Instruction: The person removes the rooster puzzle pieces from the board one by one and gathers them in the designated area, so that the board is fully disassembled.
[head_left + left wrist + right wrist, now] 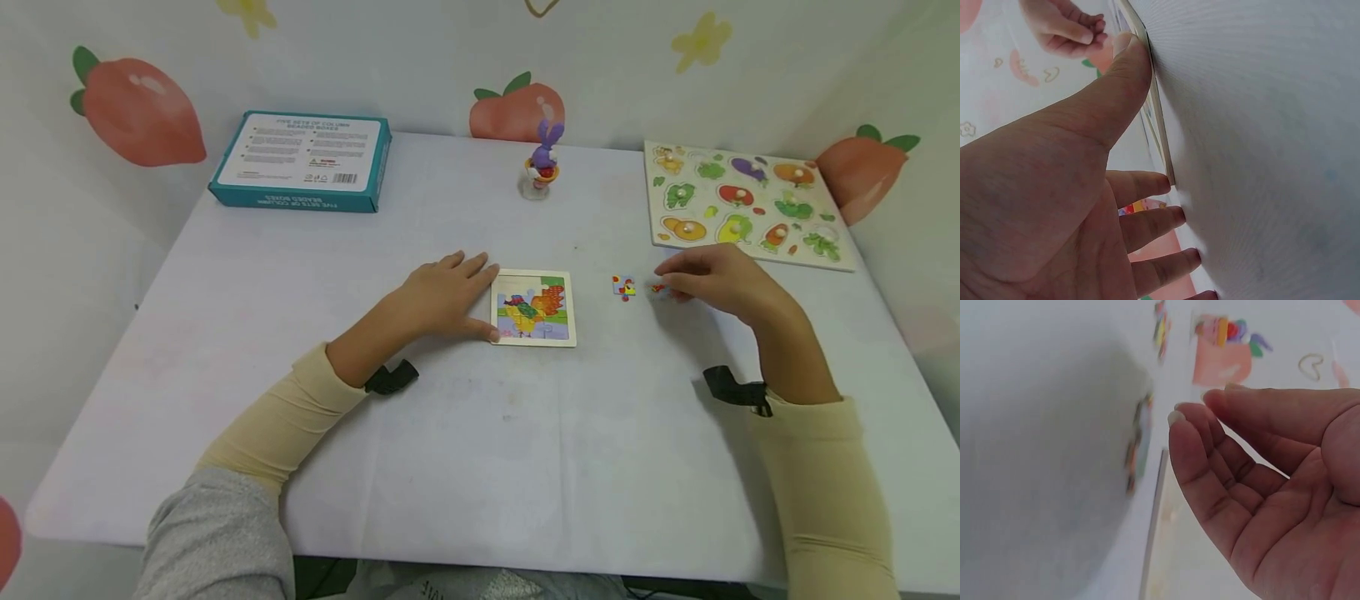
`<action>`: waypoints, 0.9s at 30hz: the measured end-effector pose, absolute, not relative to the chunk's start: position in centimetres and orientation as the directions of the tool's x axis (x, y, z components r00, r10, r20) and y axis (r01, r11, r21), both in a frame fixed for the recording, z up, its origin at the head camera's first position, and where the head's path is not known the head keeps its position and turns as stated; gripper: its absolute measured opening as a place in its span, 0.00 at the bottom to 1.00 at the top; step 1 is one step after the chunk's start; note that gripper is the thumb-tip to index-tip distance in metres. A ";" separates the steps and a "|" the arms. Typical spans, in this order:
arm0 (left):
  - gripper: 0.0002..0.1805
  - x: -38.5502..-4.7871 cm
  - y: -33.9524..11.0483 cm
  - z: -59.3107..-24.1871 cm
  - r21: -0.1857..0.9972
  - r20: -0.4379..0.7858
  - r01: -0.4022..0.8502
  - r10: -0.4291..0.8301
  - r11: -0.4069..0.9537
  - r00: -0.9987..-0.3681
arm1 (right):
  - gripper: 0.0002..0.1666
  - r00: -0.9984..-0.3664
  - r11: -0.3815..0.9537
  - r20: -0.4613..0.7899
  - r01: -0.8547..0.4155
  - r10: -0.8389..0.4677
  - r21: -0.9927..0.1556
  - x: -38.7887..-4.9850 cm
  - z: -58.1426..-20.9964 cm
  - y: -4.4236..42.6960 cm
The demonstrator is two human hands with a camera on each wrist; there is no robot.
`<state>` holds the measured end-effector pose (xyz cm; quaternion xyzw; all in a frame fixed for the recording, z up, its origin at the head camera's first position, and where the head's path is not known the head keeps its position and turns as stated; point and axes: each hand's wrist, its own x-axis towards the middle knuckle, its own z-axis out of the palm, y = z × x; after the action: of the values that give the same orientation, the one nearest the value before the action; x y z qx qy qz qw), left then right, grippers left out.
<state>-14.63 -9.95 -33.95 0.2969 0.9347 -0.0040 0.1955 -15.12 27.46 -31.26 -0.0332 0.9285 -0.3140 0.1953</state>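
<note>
- While the spread left hand (448, 293) is touching the puzzle frame (540, 342), the right hand (723, 279) is hovering empty, half-curled.
- The loose piece (1141, 440) is looking light, stiff, best pinched edgewise.

Rightmost puzzle piece (657, 288) apparently part-hidden

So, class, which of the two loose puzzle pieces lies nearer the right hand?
The rightmost piece, beside the right hand; the other piece lies farther left, toward the framed puzzle.
</note>
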 end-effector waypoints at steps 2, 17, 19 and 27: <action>0.58 -14.6 -9.9 -33.9 0.111 -0.367 0.557 0.554 0.823 -0.747 | 0.19 -0.921 0.791 -0.325 0.033 -0.213 -0.611 -15.1 -31.0 26.7; 0.58 -14.5 -9.9 -33.8 0.106 -0.371 0.553 0.549 0.827 -0.749 | 0.13 -0.872 0.763 -0.316 -0.095 -0.374 -0.640 -16.9 -32.3 19.7; 0.58 -14.5 -9.9 -33.8 0.105 -0.374 0.552 0.547 0.827 -0.749 | 0.14 -0.862 0.764 -0.311 -0.128 -0.401 -0.632 -17.1 -32.7 18.7; 0.58 -14.6 -9.9 -33.8 0.114 -0.383 0.541 0.539 0.833 -0.750 | 0.20 -0.849 0.814 -0.354 -0.142 -0.393 -0.564 -17.4 -33.5 16.0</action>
<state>-14.58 -9.91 -33.79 0.2887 0.9354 -0.0020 0.2039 -17.43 15.95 -33.53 -0.1447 0.9232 -0.2686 0.2336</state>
